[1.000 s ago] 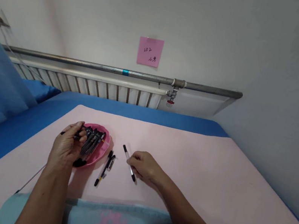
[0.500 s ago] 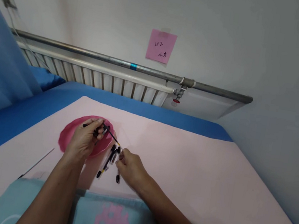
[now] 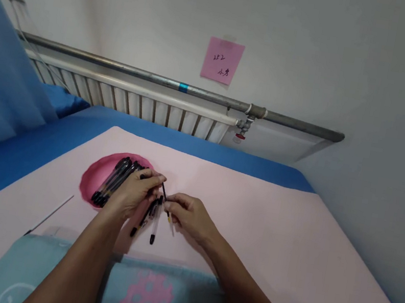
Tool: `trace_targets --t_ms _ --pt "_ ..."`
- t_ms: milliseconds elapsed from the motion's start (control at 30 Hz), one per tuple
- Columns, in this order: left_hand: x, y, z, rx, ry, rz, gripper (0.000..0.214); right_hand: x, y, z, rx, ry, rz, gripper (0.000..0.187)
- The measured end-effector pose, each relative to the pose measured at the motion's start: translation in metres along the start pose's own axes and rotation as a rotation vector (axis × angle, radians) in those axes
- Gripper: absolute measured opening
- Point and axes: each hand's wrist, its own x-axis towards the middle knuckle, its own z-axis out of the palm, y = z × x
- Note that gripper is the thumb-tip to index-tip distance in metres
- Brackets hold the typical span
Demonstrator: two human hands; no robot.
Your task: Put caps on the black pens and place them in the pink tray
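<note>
A pink dish (image 3: 94,178) lies on the pale pink sheet (image 3: 253,217) and holds several black pens (image 3: 114,182). My left hand (image 3: 134,194) is closed by the dish's right edge, pinching the black end of one pen (image 3: 164,196). My right hand (image 3: 189,215) is closed on that same pen's other end, so both hands meet over the sheet. Two more pens (image 3: 151,218) lie flat just below my hands.
A thin white stick (image 3: 49,215) lies on the sheet at the left. A teal patterned cloth (image 3: 147,297) covers the near edge. Blue bedding (image 3: 10,161) borders the sheet; a radiator (image 3: 136,104), a pipe and a pink note (image 3: 221,61) are on the wall behind.
My left hand has left the dish and moved right with one pen. My right hand set its pen down by the loose one and now grips the left hand's pen.
</note>
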Motion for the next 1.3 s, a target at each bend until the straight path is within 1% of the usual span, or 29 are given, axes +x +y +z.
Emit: trace_targets --t_ms 67,100,200,267,333,400,500,600,700,767,833,867,967,1067,1167,1233,1300 --pt "0.0 -0.003 0.003 0.027 -0.023 -0.042 0.02 -0.001 0.0 0.001 -0.008 0.008 0.014 0.003" --pt "0.0 -0.004 0.003 0.047 -0.006 -0.044 0.02 -0.002 0.002 0.002 -0.021 0.017 0.058 0.003" --pt "0.001 -0.002 -0.003 0.124 0.104 0.012 0.023 0.0 0.011 0.005 -0.097 0.021 0.256 0.011" --pt "0.001 0.0 -0.007 0.145 0.143 0.041 0.023 0.001 0.016 0.008 -0.147 0.01 0.339 0.018" --pt "0.001 0.002 -0.009 0.123 0.121 0.023 0.023 0.002 0.019 0.011 -0.182 0.003 0.359 0.02" --pt "0.001 0.002 -0.007 0.079 0.075 -0.019 0.022 0.002 0.021 0.015 -0.194 0.001 0.352 0.018" --pt "-0.001 0.002 -0.002 0.02 0.032 -0.101 0.018 0.002 0.022 0.015 -0.179 0.02 0.303 0.009" --pt "-0.003 0.003 0.003 -0.04 0.021 -0.19 0.011 0.002 0.018 0.009 -0.171 0.107 0.178 0.003" --pt "-0.005 0.004 0.008 -0.107 -0.026 -0.26 0.009 0.0 0.008 0.002 -0.229 0.253 -0.059 0.006" --pt "-0.006 0.003 0.011 -0.132 -0.048 -0.283 0.01 -0.003 0.001 0.001 -0.341 0.323 -0.251 0.011" --pt "-0.008 0.002 0.015 -0.141 -0.051 -0.288 0.012 -0.006 -0.003 0.002 -0.497 0.329 -0.402 0.015" --pt "-0.009 0.001 0.018 -0.146 -0.058 -0.287 0.013 -0.007 -0.003 0.004 -0.577 0.317 -0.445 0.017" --pt "-0.011 -0.004 0.024 -0.168 -0.102 -0.284 0.014 -0.008 0.001 0.006 -0.769 0.287 -0.481 0.018" --pt "-0.012 -0.007 0.027 -0.166 -0.166 -0.277 0.018 -0.006 0.006 0.005 -0.867 0.279 -0.476 0.017" --pt "-0.013 -0.009 0.028 -0.14 -0.227 -0.27 0.021 -0.005 0.009 0.003 -0.882 0.261 -0.455 0.018" --pt "-0.013 -0.008 0.028 -0.115 -0.24 -0.278 0.022 -0.004 0.008 0.001 -0.848 0.239 -0.45 0.021" --pt "-0.013 -0.006 0.028 -0.089 -0.232 -0.286 0.022 -0.004 0.007 0.0 -0.803 0.227 -0.444 0.018"
